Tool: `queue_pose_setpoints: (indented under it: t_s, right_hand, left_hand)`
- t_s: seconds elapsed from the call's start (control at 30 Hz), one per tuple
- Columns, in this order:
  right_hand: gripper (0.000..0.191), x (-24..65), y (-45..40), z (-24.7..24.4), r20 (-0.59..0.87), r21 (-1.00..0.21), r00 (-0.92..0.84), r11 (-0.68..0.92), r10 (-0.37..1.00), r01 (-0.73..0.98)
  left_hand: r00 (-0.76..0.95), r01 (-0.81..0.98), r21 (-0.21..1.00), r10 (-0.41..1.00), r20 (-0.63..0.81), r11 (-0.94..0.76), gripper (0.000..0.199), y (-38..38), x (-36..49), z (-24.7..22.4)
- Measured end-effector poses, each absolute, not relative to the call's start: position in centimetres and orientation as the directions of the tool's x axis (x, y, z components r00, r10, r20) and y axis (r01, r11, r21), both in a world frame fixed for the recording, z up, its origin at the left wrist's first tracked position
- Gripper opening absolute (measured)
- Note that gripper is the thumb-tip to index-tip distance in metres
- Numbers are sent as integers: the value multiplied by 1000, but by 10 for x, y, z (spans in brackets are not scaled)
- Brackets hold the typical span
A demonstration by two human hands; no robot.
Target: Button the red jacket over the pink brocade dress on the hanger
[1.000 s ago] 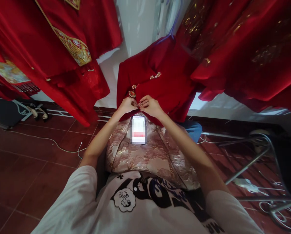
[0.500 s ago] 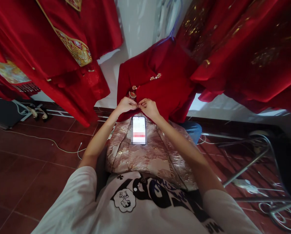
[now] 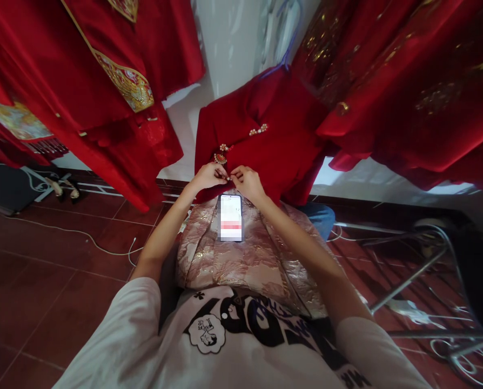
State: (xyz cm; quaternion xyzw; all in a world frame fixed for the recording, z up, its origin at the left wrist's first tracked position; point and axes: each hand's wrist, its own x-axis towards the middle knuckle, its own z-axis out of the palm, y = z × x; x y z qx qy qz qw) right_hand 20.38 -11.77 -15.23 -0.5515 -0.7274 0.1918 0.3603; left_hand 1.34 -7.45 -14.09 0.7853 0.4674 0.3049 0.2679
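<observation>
- Left hand: fingers drawn narrow, pinching the jacket at its front edge. A small light bit shows at the fingertips; too small to identify.
- Right hand: thumb and fingers likewise pinched on the jacket edge, tips just beside the left hand's.
- Jacket: red, spread beyond and around both hands, its upper part on a purple hanger.
- Pendant: on the jacket, just beyond the left hand.
- Flower clasp: pale beads, farther up the jacket, beyond the right hand.
- Phone: lit, just bodyward of the hands, lying on pink brocade; screen content blurred out.
- Brocade: over the lap, below the hands and between the forearms.
- Red garments: hanging to the left and right, well apart from the hands.
- White cable: on the floor, left of the left forearm.
- Metal frame: off to the right of the right forearm.
</observation>
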Motion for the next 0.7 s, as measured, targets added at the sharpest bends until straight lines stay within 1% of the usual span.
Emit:
queue_pose_setpoints:
  t_s: [0.07, 0.1, 0.17, 0.27, 0.37, 0.47, 0.57, 0.7]
  right_hand:
    - [16, 209, -121, -149, 333, -681, -119, 326, 935, 656]
    - [16, 212, -122, -147, 350, -682, -109, 333, 930, 651]
    - [16, 219, -126, -146, 379, -687, -89, 345, 921, 640]
    - [15, 230, -132, -149, 372, -711, -72, 334, 925, 618]
    - [13, 237, -134, -153, 340, -739, -56, 303, 939, 602]
    - [12, 236, -133, -155, 315, -753, -43, 277, 948, 597]
    - [13, 233, -132, -156, 292, -768, -55, 268, 955, 582]
    - [11, 232, -132, -157, 274, -782, -76, 269, 959, 563]
  left_hand:
    - [406, 623, 611, 870, 282, -488, 25, -73, 12, -141]
    - [425, 647, 555, 851, 307, -523, 26, -73, 12, -141]
    - [471, 682, 452, 818, 330, -575, 21, -74, 12, -141]
    - [498, 731, 356, 812, 306, -582, 15, -79, 14, -141]
    - [507, 773, 272, 816, 279, -573, 13, -84, 18, -141]
    - [562, 775, 165, 785, 262, -610, 12, -89, 23, -139]
    - [599, 768, 100, 765, 235, -632, 16, -94, 29, -140]
    - [582, 792, 66, 784, 216, -607, 21, -96, 35, -145]
